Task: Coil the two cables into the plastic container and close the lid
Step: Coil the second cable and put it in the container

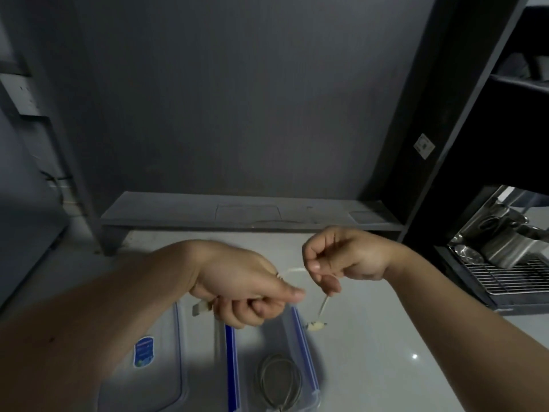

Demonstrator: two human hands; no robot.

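Observation:
A clear plastic container point(309, 370) with blue clips stands open on the white counter below my hands. A grey cable point(279, 379) lies coiled inside it. The clear lid point(166, 364), with a blue sticker, lies flat to the container's left. My left hand point(243, 286) is closed around a bundle of white cable point(292, 270), one connector sticking out at its left side. My right hand point(341, 257) pinches the same white cable, whose free end with a small plug dangles above the container's right rim.
A low grey shelf point(246, 212) runs along the wall behind the counter. A dark shelving unit point(463, 114) stands at the right, with a steel coffee machine and its wire drip tray point(514, 275) at the counter's right edge.

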